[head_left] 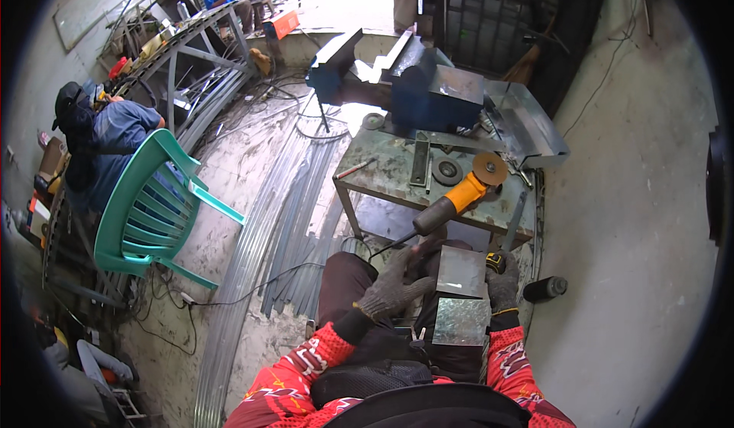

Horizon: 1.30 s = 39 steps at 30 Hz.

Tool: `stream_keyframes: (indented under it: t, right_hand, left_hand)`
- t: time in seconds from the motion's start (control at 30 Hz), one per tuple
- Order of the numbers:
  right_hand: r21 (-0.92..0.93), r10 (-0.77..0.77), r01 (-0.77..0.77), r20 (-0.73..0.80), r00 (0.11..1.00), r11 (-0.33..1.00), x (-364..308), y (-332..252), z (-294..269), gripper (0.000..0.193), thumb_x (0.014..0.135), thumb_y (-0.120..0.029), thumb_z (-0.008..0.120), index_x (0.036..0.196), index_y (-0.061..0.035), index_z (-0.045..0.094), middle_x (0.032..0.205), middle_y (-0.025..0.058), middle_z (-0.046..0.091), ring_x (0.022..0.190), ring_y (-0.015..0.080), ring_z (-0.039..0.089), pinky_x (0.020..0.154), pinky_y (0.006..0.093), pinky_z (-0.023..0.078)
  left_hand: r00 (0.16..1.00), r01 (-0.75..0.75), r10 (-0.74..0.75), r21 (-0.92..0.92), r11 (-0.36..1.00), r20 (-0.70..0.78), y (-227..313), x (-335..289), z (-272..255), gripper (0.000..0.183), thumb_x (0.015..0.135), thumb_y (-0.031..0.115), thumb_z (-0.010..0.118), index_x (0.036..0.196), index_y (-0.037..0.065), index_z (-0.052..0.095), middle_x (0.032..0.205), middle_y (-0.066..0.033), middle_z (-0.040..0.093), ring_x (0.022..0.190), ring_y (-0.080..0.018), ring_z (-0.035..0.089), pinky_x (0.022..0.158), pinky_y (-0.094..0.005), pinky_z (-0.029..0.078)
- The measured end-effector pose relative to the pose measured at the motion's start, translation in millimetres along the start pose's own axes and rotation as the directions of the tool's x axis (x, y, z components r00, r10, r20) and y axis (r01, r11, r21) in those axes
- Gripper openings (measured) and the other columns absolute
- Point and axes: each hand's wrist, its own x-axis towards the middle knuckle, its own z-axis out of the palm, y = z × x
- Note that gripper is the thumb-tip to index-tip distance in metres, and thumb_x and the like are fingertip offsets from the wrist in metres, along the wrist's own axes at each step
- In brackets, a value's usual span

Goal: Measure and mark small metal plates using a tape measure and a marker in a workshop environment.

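Right hand, coarse grey knit, grips boxy yellow-black tape measure; left hand, gloved alike, loosely open; smooth metal plate, mottled squarish plate between.

Blown-out glare at top; black fisheye rim

Table, scuffed top. Far edge: one blue vise. Far right corner: one bent sheet. Near left corner: one pen. Middle: one square; one dark disc, just beside it. Near edge: one orange grinder, handle overhanging. Floor: long metal strips; one green chair.
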Motion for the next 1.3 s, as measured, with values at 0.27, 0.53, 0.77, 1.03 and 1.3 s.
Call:
stream_keyframes:
  t: [0.27, 0.53, 0.77, 1.03, 1.3]
  right_hand:
    - [0.064, 0.003, -0.002, -0.009, 1.0, 0.998, 4.8, 2.0, 2.3, 0.053, 0.072, 0.004, 0.085, 0.121, -0.0042, 0.065, 0.109, 0.0089, 0.071, 0.099, 0.0204, 0.07, 0.087, 0.0345, 0.059]
    - [0.055, -0.039, 0.041, -0.028, 0.999, 0.998, 4.7, 6.0, 1.0, 0.049, 0.078, 0.009, 0.077, 0.121, -0.0083, 0.064, 0.104, 0.0041, 0.068, 0.087, 0.0155, 0.068, 0.07, 0.0303, 0.058]
    - [0.035, -0.064, 0.064, -0.022, 0.998, 0.997, 6.2, 10.5, 0.3, 0.05, 0.077, 0.009, 0.078, 0.121, -0.0082, 0.063, 0.104, 0.005, 0.067, 0.087, 0.0164, 0.068, 0.068, 0.03, 0.059]
    - [0.026, -0.042, 0.043, -0.022, 0.999, 0.999, 8.8, 10.5, 1.2, 0.055, 0.071, 0.006, 0.085, 0.121, -0.0047, 0.064, 0.111, 0.0098, 0.07, 0.098, 0.0222, 0.07, 0.084, 0.0352, 0.061]
    - [0.053, 0.014, -0.014, -0.008, 1.0, 0.998, 6.8, 5.3, 0.6, 0.047, 0.08, 0.008, 0.077, 0.123, -0.0063, 0.062, 0.104, 0.0052, 0.067, 0.088, 0.0153, 0.068, 0.068, 0.0296, 0.057]
  left_hand:
    - [0.68, 0.702, -0.438, -0.349, 0.621, 0.589, -9.3, -59.9, 22.2, 0.025, 0.103, 0.026, 0.064, 0.111, 0.003, 0.069, 0.093, -0.0027, 0.061, 0.079, -0.0105, 0.06, 0.069, -0.0263, 0.051]
    - [0.645, 0.632, -0.351, -0.217, 0.744, 0.678, -3.8, -47.3, 35.1, 0.038, 0.104, 0.036, 0.063, 0.1, 0.0, 0.072, 0.08, -0.0034, 0.064, 0.072, -0.0101, 0.06, 0.066, -0.0301, 0.05]
    - [0.616, 0.588, -0.421, -0.034, 0.808, 0.665, 11.6, -38.0, 34.2, 0.051, 0.104, 0.045, 0.063, 0.09, -0.004, 0.071, 0.071, -0.0064, 0.066, 0.066, -0.0119, 0.061, 0.064, -0.0334, 0.05]
    - [0.7, 0.463, -0.419, 0.08, 0.883, 0.579, 11.9, -38.7, 44.2, 0.055, 0.102, 0.05, 0.064, 0.097, -0.004, 0.074, 0.071, -0.0091, 0.067, 0.069, -0.0143, 0.062, 0.066, -0.0345, 0.051]
    - [0.696, 0.604, -0.42, -0.158, 0.782, 0.582, -2.6, -46.0, 50.8, 0.052, 0.103, 0.048, 0.065, 0.096, -0.003, 0.073, 0.074, -0.0086, 0.067, 0.069, -0.0132, 0.061, 0.067, -0.0348, 0.051]
